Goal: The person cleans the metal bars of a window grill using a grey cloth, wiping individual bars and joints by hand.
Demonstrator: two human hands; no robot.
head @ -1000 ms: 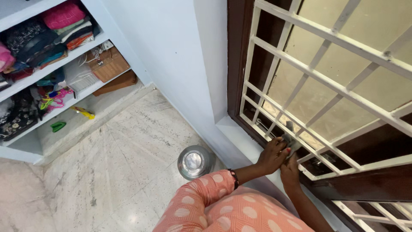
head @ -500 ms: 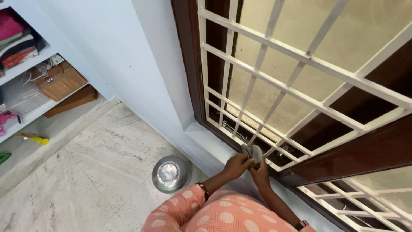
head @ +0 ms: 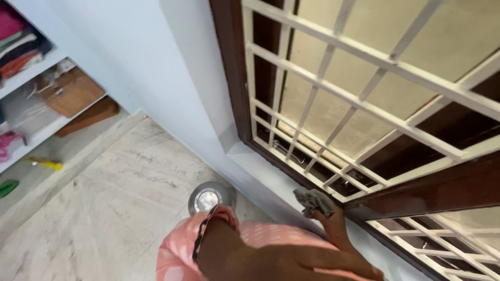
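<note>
Head view, looking down. Inventory:

- Hands: 2. Right hand (head: 333, 225) at the window sill, fingers closed round 1 grey cloth (head: 314, 200), which is bunched up and sits at the lower corner of the white window grille (head: 333, 88), just above the sill. Left hand (head: 312, 260) very close to the lens, blurred, low in frame w/ forearm across the bottom; fingers look stretched out & holding nothing, apart from the cloth.
- Bangle: 1, dark, on left wrist (head: 200, 237).
- Steel pot: 1 (head: 208, 199), round, shiny, on the floor by the wall, partly hidden behind the left arm.
- Garment: peach w/ pale dots (head: 260, 237), 1.
- Window: 1 dark brown frame (head: 229, 67), white barred grille, frosted panes behind. 2nd grille section lower right (head: 442, 244).
- Shelves: white unit far left (head: 31, 78), approx. 3 levels in shot; folded clothes, 1 wicker box (head: 73, 93), 1 yellow item (head: 47, 164), 1 green item (head: 8, 187).
- Surface/room: speckled pale stone floor (head: 104, 208), pale blue-white wall (head: 146, 52), painted sill (head: 260, 171).
</note>
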